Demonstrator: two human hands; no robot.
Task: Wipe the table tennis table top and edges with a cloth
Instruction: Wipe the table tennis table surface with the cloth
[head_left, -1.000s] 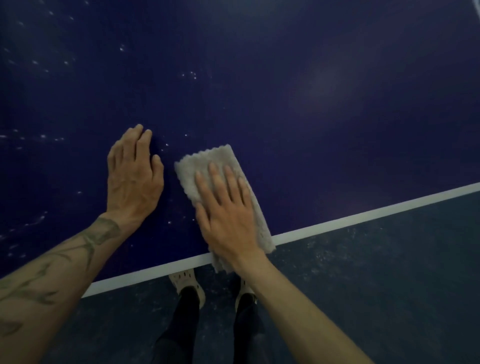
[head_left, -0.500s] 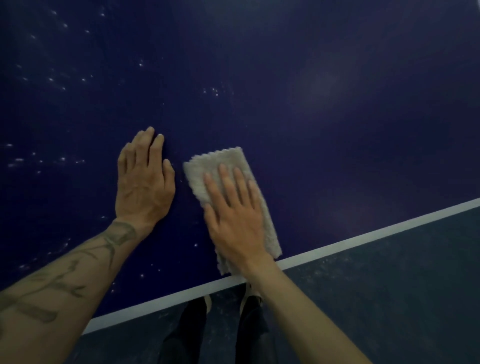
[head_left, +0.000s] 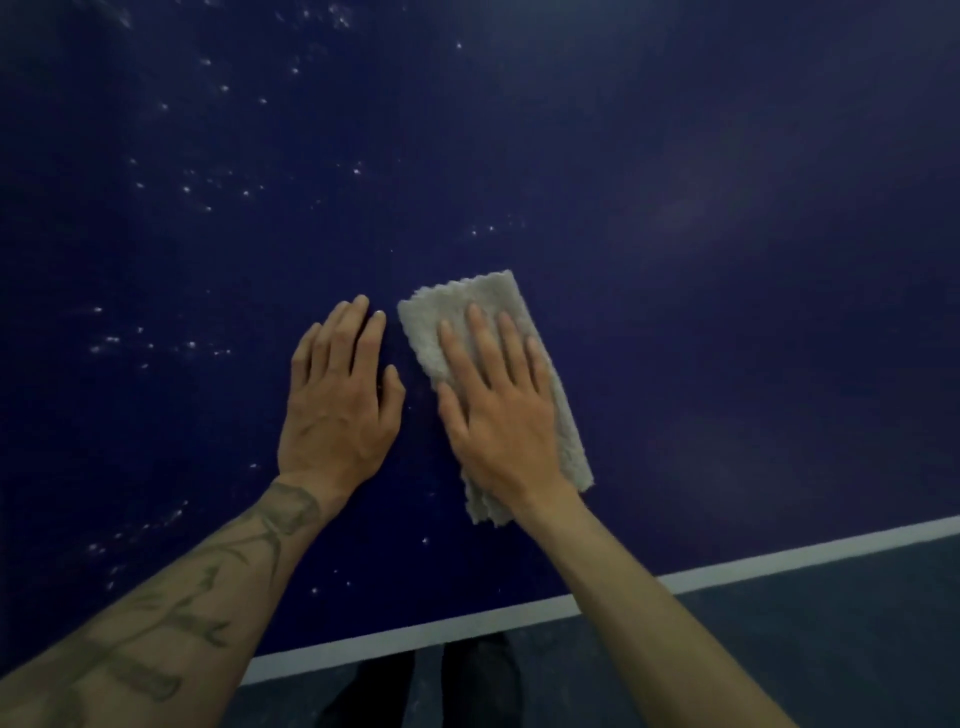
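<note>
cloth (head_left: 493, 364) sits on the table top (head_left: 727, 260), right hand (head_left: 498, 421) flat on it, left hand (head_left: 340, 410) just left of the cloth, table edge line (head_left: 779, 566) nearer the person.

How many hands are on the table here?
2. The left hand lies flat on the bare table top, just left of the cloth; the right hand presses flat on the cloth. No others visible.

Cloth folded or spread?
Folded: pale grey fluffy cloth shows stacked layers at its near edge, beneath the flat right hand.
</note>
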